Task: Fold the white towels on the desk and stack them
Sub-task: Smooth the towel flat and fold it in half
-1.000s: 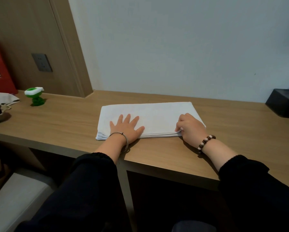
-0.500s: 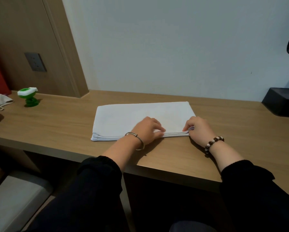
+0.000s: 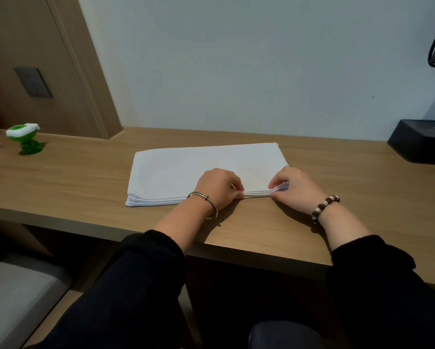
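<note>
The folded white towel lies flat on the bench, near its front edge. The left hand and the right hand both pinch the towel's front edge, the right one at its right front corner.

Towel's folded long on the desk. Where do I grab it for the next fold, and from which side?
Pinch the towel by its near long edge, coming from the desk's front. It lies flat, and only that edge shows its stacked layers to grip. The right hand pinches the near right corner; the left hand pinches the same edge around its middle.
</note>
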Action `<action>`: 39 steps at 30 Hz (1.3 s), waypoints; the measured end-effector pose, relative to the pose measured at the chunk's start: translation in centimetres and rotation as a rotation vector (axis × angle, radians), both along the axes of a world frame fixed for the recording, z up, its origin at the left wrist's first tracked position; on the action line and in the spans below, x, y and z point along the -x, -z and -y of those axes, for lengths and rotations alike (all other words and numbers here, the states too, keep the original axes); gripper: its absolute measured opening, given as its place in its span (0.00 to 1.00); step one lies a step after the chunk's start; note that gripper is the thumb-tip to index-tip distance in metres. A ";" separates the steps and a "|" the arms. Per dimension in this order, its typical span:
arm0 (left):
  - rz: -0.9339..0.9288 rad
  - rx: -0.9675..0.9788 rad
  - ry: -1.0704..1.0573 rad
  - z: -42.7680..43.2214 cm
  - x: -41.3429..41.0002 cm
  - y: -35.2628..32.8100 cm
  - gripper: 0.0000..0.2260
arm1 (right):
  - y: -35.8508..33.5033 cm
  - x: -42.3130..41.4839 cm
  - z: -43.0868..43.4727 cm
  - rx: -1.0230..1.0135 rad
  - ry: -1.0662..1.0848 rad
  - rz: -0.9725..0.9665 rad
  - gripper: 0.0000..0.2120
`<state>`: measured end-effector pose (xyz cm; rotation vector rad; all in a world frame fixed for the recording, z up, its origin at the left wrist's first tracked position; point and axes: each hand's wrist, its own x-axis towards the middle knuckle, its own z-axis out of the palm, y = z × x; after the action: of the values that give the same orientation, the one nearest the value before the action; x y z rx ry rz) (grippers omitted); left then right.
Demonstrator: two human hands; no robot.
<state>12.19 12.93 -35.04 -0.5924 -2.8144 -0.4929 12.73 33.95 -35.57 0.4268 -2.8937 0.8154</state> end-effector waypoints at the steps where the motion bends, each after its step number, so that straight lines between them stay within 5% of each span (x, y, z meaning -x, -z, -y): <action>1: 0.000 0.017 0.010 0.0 0.1 -0.1 0.06 | 0.0 0.0 0.0 -0.009 -0.003 0.015 0.06; 15: -0.179 0.490 0.199 -0.7 0.4 -1.2 0.11 | 0.0 0.2 0.3 -0.062 0.054 -0.170 0.02; 21: -0.191 0.423 0.254 -0.2 0.3 -0.1 0.11 | 0.3 0.7 0.1 -0.130 0.017 -0.142 0.04; 26: -0.179 0.353 0.212 -0.2 0.3 0.3 0.12 | 0.0 1.4 -1.8 0.382 0.350 -0.012 0.10; 30: -0.169 0.304 0.175 -0.6 0.2 0.4 0.11 | 0.3 1.7 -2.5 0.211 0.543 0.047 0.24; 39: -0.149 0.199 0.162 -0.4 0.3 0.5 0.09 | 0.1 1.8 -2.6 0.196 0.514 0.167 0.23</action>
<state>11.92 13.32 -35.54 -0.8636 -2.7044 -0.1870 10.92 36.55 -35.63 -0.4069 -2.8154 1.0551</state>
